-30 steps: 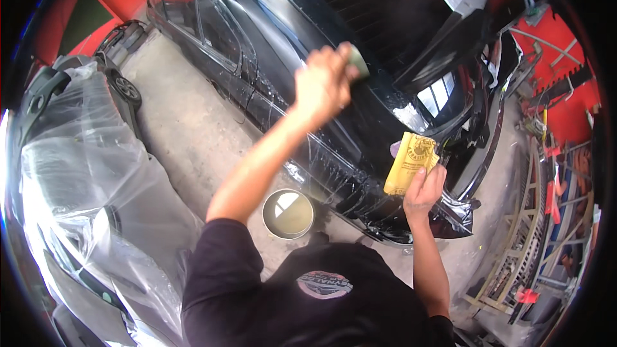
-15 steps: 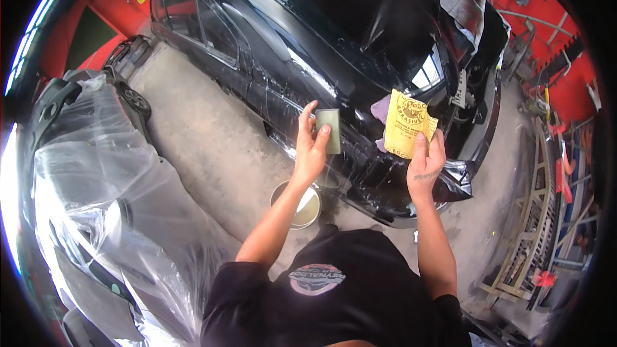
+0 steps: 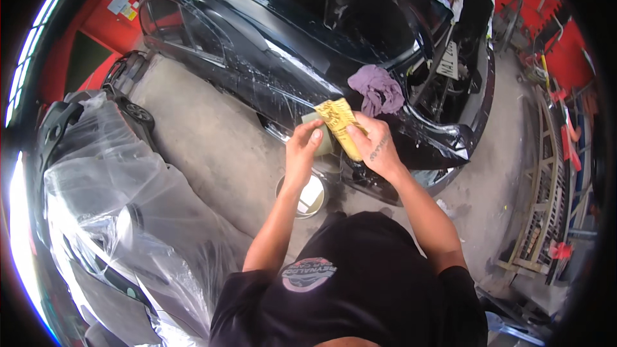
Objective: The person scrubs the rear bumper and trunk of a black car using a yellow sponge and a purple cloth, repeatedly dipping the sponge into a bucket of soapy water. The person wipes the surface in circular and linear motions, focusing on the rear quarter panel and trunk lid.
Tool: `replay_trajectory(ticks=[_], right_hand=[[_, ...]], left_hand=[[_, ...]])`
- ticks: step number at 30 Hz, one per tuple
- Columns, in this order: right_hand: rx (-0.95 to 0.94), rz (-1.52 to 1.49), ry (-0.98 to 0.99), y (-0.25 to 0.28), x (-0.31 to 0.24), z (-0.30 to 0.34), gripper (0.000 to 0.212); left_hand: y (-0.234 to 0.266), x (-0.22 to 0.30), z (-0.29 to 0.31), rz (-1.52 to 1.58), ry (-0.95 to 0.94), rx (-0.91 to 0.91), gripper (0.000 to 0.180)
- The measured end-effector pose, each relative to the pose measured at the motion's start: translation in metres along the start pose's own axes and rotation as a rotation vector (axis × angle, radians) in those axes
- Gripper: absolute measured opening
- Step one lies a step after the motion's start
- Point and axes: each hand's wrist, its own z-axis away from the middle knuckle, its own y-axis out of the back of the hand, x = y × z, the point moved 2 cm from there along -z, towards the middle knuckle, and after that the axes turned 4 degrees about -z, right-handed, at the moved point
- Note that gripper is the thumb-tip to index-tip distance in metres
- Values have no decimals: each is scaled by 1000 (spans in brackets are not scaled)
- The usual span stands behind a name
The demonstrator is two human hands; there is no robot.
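Pinched in my left hand [image 3: 301, 151] is a flat grey-green sanding block [image 3: 325, 144], partly covered by a yellow sheet of sandpaper [image 3: 344, 130]. My right hand [image 3: 379, 144] grips that sheet, thumb on its printed backing, and the sheet curves lengthwise against the block. Both hands are close together above the rear side of a black car [image 3: 270, 83] whose paint is wet and streaked. Just beyond my right hand, a crumpled purple cloth [image 3: 379, 90] lies on the car body.
A bucket [image 3: 319, 200] of cloudy liquid stands on the concrete floor below my left hand. To the left, clear plastic sheeting [image 3: 148, 205] drapes another vehicle. Metal frames [image 3: 536, 199] lean along the right side. Red walls [image 3: 90, 19] stand behind.
My right hand has moved left with the sandpaper, bringing it onto the block. The sheet is now curled. The purple cloth behind it shows fully, and the view has shifted slightly.
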Motion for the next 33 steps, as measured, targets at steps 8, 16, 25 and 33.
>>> replay_trajectory(ticks=[8, 16, 25, 33], right_hand=[[-46, 25, -31, 8, 18, 1, 20], [131, 235, 26, 26, 1, -13, 35], [178, 886, 337, 45, 14, -50, 62], [33, 410, 284, -7, -7, -18, 55]], left_hand=[[-19, -8, 6, 188, 113, 5, 46], [-17, -14, -1, 378, 100, 64, 17], [-12, -21, -21, 426, 105, 157, 15], [-9, -4, -12, 492, 4, 136, 20]])
